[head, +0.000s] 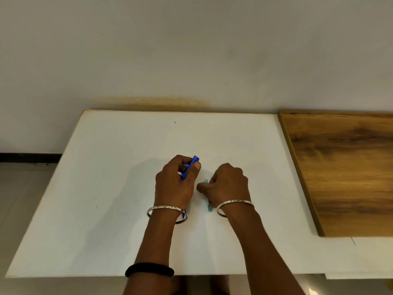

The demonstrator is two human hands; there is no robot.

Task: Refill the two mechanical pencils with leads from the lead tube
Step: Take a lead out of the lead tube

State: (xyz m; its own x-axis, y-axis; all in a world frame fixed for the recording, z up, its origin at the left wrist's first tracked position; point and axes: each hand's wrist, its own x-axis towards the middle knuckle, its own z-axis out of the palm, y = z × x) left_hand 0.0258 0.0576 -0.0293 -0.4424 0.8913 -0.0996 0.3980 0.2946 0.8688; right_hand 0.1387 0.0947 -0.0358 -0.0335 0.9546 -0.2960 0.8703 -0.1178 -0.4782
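Observation:
My left hand (175,182) is closed around a blue mechanical pencil (190,167), whose end pokes out past the thumb toward the upper right. A bit of white shows inside the same fist; I cannot tell what it is. My right hand (226,184) rests on the white table (106,188) with its fingers curled over a green mechanical pencil (209,207); only a short green bit near the thumb and the end by the wrist show. The lead tube cannot be made out as such.
A wooden board (344,171) lies on the right side of the table, against the wall. The table's front edge runs just below my forearms. Floor shows to the left of the table.

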